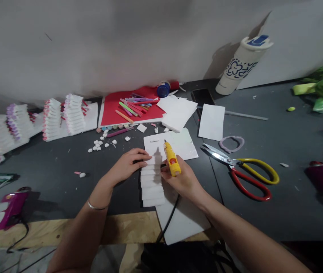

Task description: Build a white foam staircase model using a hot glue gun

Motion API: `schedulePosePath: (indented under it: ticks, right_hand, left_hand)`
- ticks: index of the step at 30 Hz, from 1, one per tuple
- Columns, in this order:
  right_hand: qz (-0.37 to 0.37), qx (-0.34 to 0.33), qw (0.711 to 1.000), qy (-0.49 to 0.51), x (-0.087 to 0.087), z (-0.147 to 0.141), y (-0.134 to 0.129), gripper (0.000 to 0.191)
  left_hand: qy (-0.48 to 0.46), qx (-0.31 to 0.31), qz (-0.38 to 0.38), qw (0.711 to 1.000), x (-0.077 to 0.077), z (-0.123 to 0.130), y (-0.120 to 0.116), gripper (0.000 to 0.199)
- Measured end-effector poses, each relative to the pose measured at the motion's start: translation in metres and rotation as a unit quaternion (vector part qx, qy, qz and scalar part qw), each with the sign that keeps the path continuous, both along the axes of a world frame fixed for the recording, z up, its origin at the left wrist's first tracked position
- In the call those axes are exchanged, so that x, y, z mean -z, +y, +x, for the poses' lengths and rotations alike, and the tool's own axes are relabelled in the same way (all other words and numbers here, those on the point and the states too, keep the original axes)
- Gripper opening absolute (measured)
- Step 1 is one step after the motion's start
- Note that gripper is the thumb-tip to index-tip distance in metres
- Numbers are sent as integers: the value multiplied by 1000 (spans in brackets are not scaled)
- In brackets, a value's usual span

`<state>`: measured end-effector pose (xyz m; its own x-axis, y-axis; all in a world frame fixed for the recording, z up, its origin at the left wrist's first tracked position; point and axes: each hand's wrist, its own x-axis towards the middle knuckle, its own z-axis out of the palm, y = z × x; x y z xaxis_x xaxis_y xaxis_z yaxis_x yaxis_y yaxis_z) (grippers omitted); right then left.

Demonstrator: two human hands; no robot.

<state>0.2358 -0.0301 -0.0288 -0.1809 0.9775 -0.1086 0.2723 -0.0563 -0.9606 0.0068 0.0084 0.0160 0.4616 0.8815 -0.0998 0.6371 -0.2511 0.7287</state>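
Apparently partway along, going by overlapping strips [152, 182] running nearward from the board [189, 143] and bare space at its far side, gripping the glue gun [172, 159] above it in the right hand's [186, 182] fingers, resting the left hand's [125, 166] slightly parted fingers on the strips' far end.

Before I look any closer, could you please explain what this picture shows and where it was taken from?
There is no robot here: one camera, worn on a person's head, looks down at two bare hands. The right hand holds a yellow glue gun. The left hand's fingertips rest by a row of overlapping white strips. On the dark table, red-and-yellow-handled scissors lie to the right, a tumbler stands behind them, and colored pens lie on a red sheet.
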Motion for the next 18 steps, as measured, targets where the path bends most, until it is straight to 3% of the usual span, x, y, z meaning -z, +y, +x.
schedulePosePath:
  ticks: [12,18]
  right_hand:
    - [-25,-9,999,31,3,0,2,30]
    - [-64,-12,995,76,4,-1,3,31]
  left_hand:
    - [-5,7,0,1000,1,-4,0,25]
    - [-3,3,4,1000,-6,-6,-1,27]
